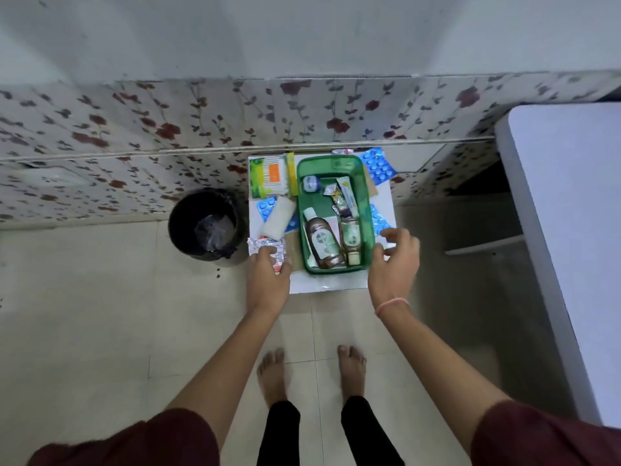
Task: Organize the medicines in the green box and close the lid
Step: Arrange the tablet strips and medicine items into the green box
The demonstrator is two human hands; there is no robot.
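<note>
An open green box [301, 210] stands on a small white table [339, 280]. Inside lie a brown bottle [322, 242], a smaller bottle [351, 238], a white jar [311, 183], a tube and sachets [342, 196]. My left hand [268, 267] rests on silver foil tablet strips [265, 245] at the table's front left corner. My right hand [395, 257] hovers with fingers apart just right of the box, over a blue blister strip [379, 222]. More blue strips [378, 166] lie at the back right and at the left [265, 207]. No lid is visible.
A carton of cotton buds [270, 176] and a white gauze roll [279, 218] lie left of the box. A black bin [205, 225] stands on the floor left of the table. A white surface [571, 230] fills the right side. A flowered wall runs behind.
</note>
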